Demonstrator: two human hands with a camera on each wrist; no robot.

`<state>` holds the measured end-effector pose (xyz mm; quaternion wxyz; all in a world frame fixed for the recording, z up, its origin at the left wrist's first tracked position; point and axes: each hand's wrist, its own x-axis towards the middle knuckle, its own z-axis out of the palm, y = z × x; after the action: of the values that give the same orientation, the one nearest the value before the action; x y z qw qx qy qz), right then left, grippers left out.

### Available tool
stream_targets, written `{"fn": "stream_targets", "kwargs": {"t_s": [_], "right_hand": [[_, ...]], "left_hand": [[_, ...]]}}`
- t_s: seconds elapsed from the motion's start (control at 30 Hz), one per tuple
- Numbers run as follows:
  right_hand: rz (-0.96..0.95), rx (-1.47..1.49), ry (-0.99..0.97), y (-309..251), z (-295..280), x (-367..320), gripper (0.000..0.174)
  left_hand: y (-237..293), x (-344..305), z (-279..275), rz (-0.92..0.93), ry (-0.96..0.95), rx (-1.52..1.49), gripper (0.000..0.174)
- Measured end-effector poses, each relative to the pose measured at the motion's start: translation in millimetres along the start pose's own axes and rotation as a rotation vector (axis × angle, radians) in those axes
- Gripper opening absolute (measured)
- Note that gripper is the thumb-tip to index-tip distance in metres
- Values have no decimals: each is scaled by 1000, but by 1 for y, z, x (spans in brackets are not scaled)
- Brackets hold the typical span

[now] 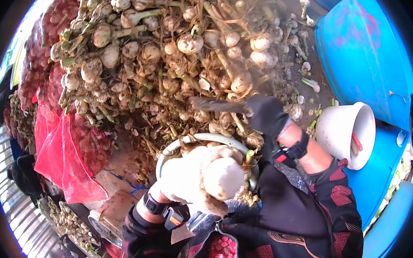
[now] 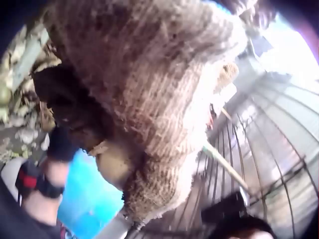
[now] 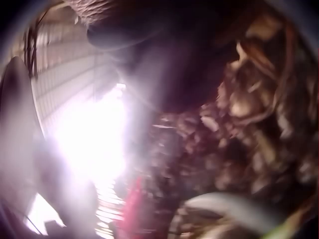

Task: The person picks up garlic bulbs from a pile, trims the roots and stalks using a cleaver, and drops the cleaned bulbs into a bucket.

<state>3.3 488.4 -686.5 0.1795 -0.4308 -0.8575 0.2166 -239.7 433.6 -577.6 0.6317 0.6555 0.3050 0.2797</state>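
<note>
Left hand (image 1: 192,178): grip clamped on white bulb (image 1: 223,178), at pale-rimmed tub (image 1: 207,137). Right hand (image 1: 268,117): grip clamped on dirty blade (image 1: 219,105), near bulb pile (image 1: 161,52).

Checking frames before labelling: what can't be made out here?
Head: fingers of the left hand, washed out by glare.
Head: edge of the dark tool in the right hand, blurred.
Head: basin contents, mostly behind the left hand.
Head: red item in the bucket, too small.
Right wrist: finger positions, dark and blurred.
</note>
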Motion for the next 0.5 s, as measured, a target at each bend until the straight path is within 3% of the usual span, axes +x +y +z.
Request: {"fn": "stream_targets", "kwargs": {"t_s": [0.03, 0.07, 0.1, 0.13, 0.17, 0.23, 0.27, 0.3, 0.37, 0.4, 0.43, 0.5], "right_hand": [[-12, 23, 41, -1, -7, 3, 14], [31, 78, 179, -9, -10, 4, 15], [30, 72, 182, -15, -17, 5, 15], [78, 154, 196, -20, -24, 6, 15], [135, 248, 201, -27, -30, 4, 16], [141, 559, 18, -48, -40, -5, 12], [28, 621, -29, -55, -41, -5, 11], [-79, 687, -78, -62, -40, -5, 10], [-43, 636, -104, -68, -31, -9, 9], [-16, 581, -134, -69, -25, -9, 9], [-17, 580, -134, -68, -17, -9, 9], [203, 697, 118, -63, -2, -6, 10]], "left_hand": [[8, 8, -2, 102, -23, 79, 58], [1, 4, -1, -53, 166, -73, 71], [-7, 3, -1, -201, 342, -226, 84], [-7, 11, -4, -228, 540, -40, 96], [-27, 8, -8, -171, 610, -482, 98], [-57, 0, -16, -90, 641, -1011, 88], [-32, 21, -7, -51, 879, -1136, 83], [-41, 20, -6, -18, 835, -1293, 76], [-42, 30, 2, 60, 982, -1401, 68], [-40, 25, 7, 87, 968, -1462, 63], [-49, 29, 8, 170, 951, -1420, 53], [-51, 25, 22, 224, 926, -1700, 49]]}}
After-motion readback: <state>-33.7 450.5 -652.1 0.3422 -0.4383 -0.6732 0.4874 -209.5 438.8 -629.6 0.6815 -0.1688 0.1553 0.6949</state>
